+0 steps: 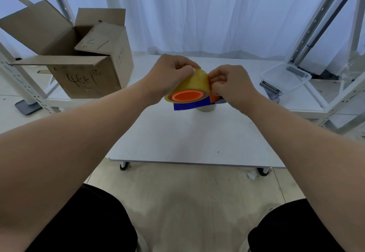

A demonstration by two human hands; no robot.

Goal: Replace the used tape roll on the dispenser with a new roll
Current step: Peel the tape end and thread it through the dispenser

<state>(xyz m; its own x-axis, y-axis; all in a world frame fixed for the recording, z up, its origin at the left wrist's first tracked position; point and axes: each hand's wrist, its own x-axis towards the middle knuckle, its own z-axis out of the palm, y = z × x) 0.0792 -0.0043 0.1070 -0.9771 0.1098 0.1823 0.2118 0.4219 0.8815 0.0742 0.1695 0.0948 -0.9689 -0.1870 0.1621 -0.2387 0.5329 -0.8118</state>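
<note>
Hands (169, 77) (231, 85) grip yellow tape roll (192, 84) above white table (187, 139); cardboard box (79, 58) left, curtain (197, 14) behind.

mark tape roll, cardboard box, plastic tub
tape roll (189, 85), head view, yellow outer wrap
cardboard box (85, 79), head view, front wall with writing
plastic tub (302, 81), head view, right rim

Glossy tape roll (190, 85); matt cardboard box (79, 58)

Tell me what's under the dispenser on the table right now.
A pale tape roll stands on the white table under the blue dispenser, only its lower edge showing. The dispenser and both hands cover its top, so how much tape remains is hidden.
</note>
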